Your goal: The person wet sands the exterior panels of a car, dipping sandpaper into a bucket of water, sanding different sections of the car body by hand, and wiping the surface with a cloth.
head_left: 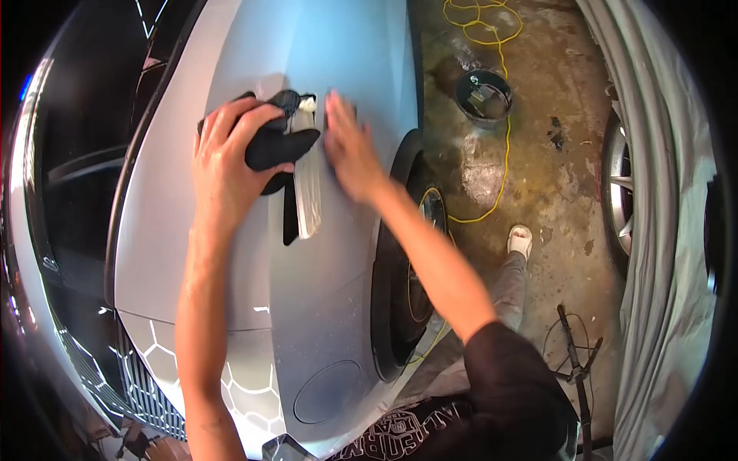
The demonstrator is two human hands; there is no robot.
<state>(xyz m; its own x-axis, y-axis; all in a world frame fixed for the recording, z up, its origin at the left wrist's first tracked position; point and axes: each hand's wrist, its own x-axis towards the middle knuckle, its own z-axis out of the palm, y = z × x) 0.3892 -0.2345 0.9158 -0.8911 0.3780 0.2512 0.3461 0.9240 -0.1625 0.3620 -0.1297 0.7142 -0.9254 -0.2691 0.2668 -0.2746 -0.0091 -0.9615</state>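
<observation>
My left hand (231, 150) is closed around a black, soft-looking bundle (280, 147) over the car's grey-blue body panel (307, 292). I cannot make out exactly what the bundle is. Beside its right edge a clear, folded plastic strip (307, 200) hangs down, with a small whitish bit (307, 104) at its top. A narrow black slot or piece (290, 211) shows on the panel left of the strip. My right hand (352, 150), slightly blurred, has its fingers stretched out beside the strip, at or just over the panel; contact is unclear.
To the right of the car's wheel (430, 230), a dark bucket (484, 98) stands on the stained concrete floor (553, 200). A yellow cord (503, 173) runs past it. A black stand-like frame (575, 369) and a grey-draped vehicle (661, 307) are farther right.
</observation>
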